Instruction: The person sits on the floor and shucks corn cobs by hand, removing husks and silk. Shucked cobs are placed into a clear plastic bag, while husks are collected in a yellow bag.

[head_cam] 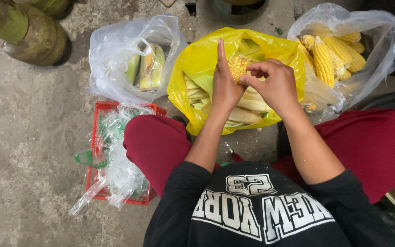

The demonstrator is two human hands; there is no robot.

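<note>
The left hand grips a yellow, partly husked corn cob over the open yellow plastic bag of pale husks, index finger extended upright. The right hand pinches at the cob's tip, fingers curled. Judgement: strip downward in small pulls, cob held steady, so waste falls in the bag. Both forearms converge from the lap.

Left hand upright, forefinger raised — right hand pinching beside it.
</note>
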